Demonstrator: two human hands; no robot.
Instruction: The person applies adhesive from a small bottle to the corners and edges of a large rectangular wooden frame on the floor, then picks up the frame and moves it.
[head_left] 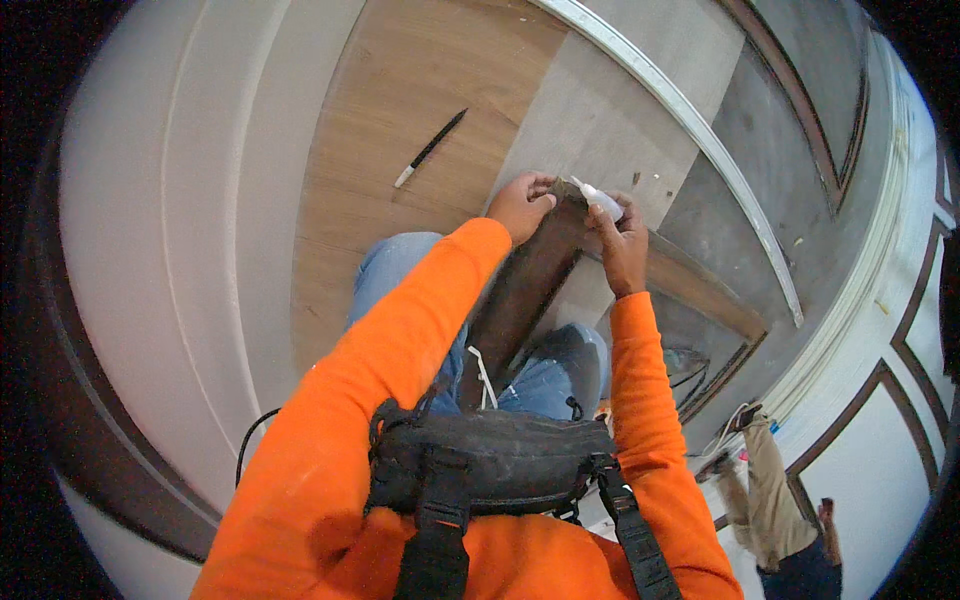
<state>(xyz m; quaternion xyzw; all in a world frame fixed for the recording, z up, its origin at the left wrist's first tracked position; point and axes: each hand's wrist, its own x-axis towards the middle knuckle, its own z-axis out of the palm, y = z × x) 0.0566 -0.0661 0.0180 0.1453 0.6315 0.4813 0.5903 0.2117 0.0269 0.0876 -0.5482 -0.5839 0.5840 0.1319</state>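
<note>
My left hand [522, 207] grips the far end of a dark brown wooden moulding [528, 285], which runs back between my knees. Its fingers are closed around the end piece, partly hiding it. In my right hand [624, 248] is a small white squeeze bottle [603, 203] with a narrow nozzle. The bottle is tilted, its nozzle pointing at the moulding's end, close to my left fingertips. Whether anything is coming out of the nozzle is too small to tell. A black marker pen [431, 148] with a white end lies on the wood-look floor beyond my left hand.
A long white strip [690, 122] crosses the floor at the far right. Brown moulding frames [705, 287] lie on the right, and more [840, 185] farther off. Long pale strips [850, 300] are bundled there. Another person [780, 510] is at lower right. A pale wall [200, 200] stands left.
</note>
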